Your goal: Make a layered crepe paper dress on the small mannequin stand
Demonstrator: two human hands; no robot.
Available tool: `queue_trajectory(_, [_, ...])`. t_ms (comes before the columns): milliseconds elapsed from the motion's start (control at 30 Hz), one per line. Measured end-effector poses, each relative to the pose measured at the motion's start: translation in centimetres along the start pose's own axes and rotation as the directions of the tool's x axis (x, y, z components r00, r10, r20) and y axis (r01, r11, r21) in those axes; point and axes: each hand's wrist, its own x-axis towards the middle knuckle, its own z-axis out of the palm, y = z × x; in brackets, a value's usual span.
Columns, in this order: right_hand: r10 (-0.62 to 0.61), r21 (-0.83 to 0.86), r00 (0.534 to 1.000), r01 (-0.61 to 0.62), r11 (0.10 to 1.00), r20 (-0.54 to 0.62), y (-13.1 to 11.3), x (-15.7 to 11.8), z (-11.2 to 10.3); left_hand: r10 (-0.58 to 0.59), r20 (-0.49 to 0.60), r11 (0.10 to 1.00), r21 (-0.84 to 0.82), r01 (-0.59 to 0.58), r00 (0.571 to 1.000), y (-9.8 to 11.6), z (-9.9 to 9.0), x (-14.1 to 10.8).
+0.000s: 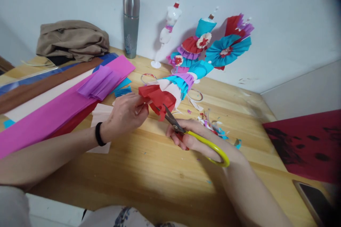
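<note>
My right hand (190, 133) is closed around scissors (207, 145) with yellow handles. Their blades are parted at the lower edge of a red crepe paper frill (160, 97). That frill is the bottom tier of a small mannequin (198, 71) dressed in blue, purple and white paper, tilted with its top to the right. My left hand (129, 111) is closed at the skirt's hem end, holding the mannequin there; its fingertips are partly hidden, so the exact grip point is unclear. A pale paper sheet (102, 113) lies partly under my left wrist.
Crepe paper strips (61, 103) cover the table's left side, near a brown cloth (74, 39). A flask (131, 25), a bare mannequin (170, 25) and dressed mannequins (191, 44) stand along the wall. Paper scraps (213, 124) lie right; a phone (314, 198) is at the right edge.
</note>
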Motion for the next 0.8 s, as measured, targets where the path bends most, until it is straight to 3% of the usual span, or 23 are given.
queue_trajectory(200, [-0.047,-0.244,0.997,0.030,0.969,-0.065,-1.1,0.0,0.6,-0.116,0.062,0.981,-0.151,0.124,0.991,0.1,0.4,-0.4])
queue_trajectory(300, [-0.025,-0.270,0.998,0.008,0.963,-0.062,-1.9,0.0,1.0,-0.186,0.138,0.930,-0.295,0.220,0.973,0.5,0.4,-0.3])
queue_trajectory(433, [-0.008,-0.199,0.999,0.001,0.980,-0.033,-1.7,-0.2,1.2,-0.240,0.227,0.802,-0.501,0.325,0.944,0.6,0.4,-0.1])
queue_trajectory(667, [0.085,0.078,0.992,-0.092,0.993,0.092,-1.1,-0.3,1.3,-0.351,0.321,0.637,-0.607,0.476,0.880,0.2,0.9,0.2])
queue_trajectory(800, [0.068,0.270,0.992,-0.094,0.958,0.102,-1.5,-0.5,1.3,-0.345,0.294,0.607,-0.654,0.451,0.891,0.0,1.1,0.2])
